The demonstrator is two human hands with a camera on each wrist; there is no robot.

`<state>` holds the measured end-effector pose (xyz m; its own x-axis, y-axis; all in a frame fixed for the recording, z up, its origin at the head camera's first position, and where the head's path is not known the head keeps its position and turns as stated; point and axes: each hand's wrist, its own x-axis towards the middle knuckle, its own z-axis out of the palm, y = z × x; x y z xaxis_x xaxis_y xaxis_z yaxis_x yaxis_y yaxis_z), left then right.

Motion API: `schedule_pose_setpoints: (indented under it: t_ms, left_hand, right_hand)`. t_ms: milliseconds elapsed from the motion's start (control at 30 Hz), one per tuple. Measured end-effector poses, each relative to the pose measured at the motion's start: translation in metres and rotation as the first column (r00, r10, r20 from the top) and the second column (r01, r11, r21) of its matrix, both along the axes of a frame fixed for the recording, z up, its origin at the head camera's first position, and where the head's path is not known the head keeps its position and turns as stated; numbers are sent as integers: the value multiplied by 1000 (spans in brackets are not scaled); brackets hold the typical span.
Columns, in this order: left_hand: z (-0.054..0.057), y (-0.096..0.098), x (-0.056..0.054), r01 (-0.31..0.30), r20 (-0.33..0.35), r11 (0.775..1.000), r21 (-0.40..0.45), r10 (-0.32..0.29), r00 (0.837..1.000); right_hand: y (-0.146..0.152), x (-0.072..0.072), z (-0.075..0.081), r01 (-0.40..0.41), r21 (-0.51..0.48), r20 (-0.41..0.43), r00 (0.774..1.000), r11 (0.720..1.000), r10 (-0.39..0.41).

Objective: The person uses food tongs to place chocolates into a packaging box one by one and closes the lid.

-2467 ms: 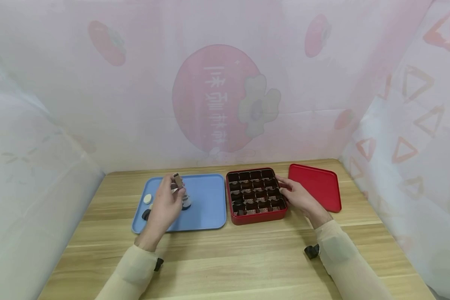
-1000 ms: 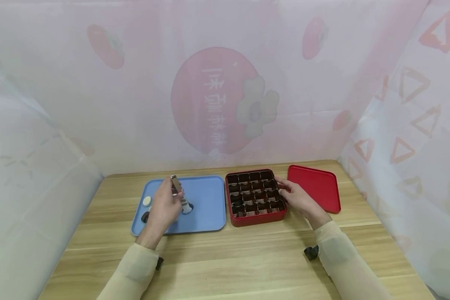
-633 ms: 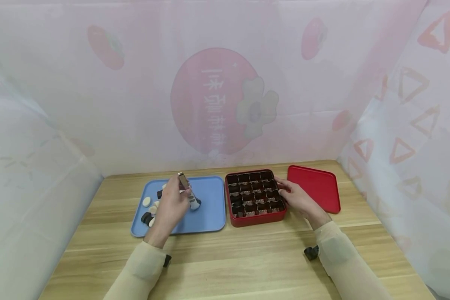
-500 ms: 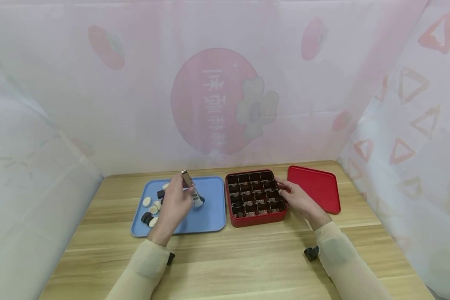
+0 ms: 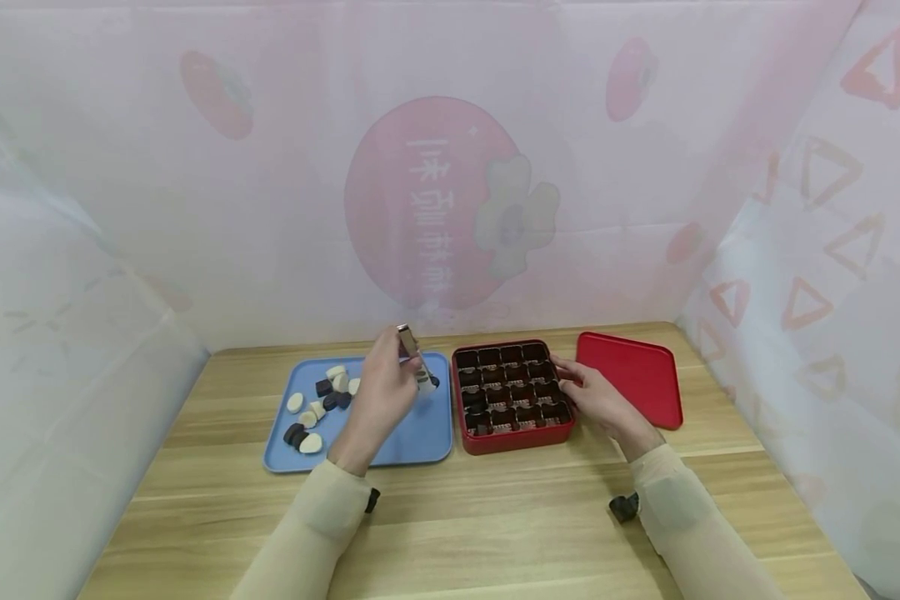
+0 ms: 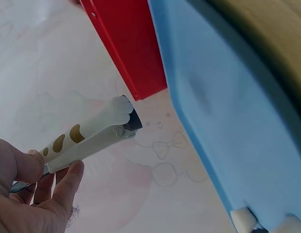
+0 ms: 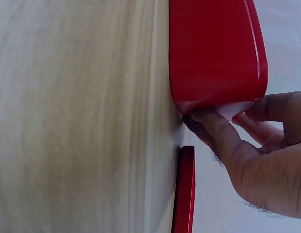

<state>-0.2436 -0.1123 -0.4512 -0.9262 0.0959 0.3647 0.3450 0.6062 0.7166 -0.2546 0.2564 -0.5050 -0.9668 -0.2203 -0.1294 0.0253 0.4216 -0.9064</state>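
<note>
My left hand (image 5: pixel 384 387) holds white tongs (image 6: pixel 87 133) with gold spots and paw-shaped ends, the handle between thumb and fingers. A small dark chocolate (image 6: pixel 134 120) sits between the tong ends, raised above the right part of the blue tray (image 5: pixel 412 450). Right of the tray stands a red box (image 5: pixel 517 437) with rows of dark brown compartments. Several front-left compartments seem to hold dark pieces, hard to make out. My right hand (image 5: pixel 596 390) touches the box's right wall with thumb and fingers, as the right wrist view shows.
Several white chocolates (image 5: pixel 311 443) and dark chocolates (image 5: pixel 324 387) lie on the tray's left half. A flat red lid (image 5: pixel 637 379) lies right of the box, behind the right forearm. A printed cloth (image 5: pixel 270 208) closes off the back and sides of the wooden table (image 5: pixel 450 533).
My left hand has moved right and upward with the tongs and dark chocolate, from over the tray's middle toward the box. More chocolates on the tray have come into sight. My right hand has stayed put.
</note>
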Motion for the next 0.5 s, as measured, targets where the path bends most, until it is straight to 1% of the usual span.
schedule_pose_setpoints:
  t_ms: [67, 233, 400, 500]
  left_hand:
    - [3, 6, -1, 3, 7, 1000, 3, -3, 1000]
    - [8, 22, -4, 14, -13, 1000, 10, -14, 1000]
    - [8, 36, -8, 38, -35, 999, 23, -37, 999]
    - [7, 44, -10, 43, -37, 999, 23, -42, 998]
  right_hand:
    - [0, 0, 0, -2, 14, -3, 1000, 1000, 2]
    - [0, -1, -1, -3, 30, 1, 1000, 1000, 3]
    - [1, -2, -1, -5, 37, 9, 1000, 999, 4]
    - [1, -1, -1, -5, 40, 7, 1000, 999, 4]
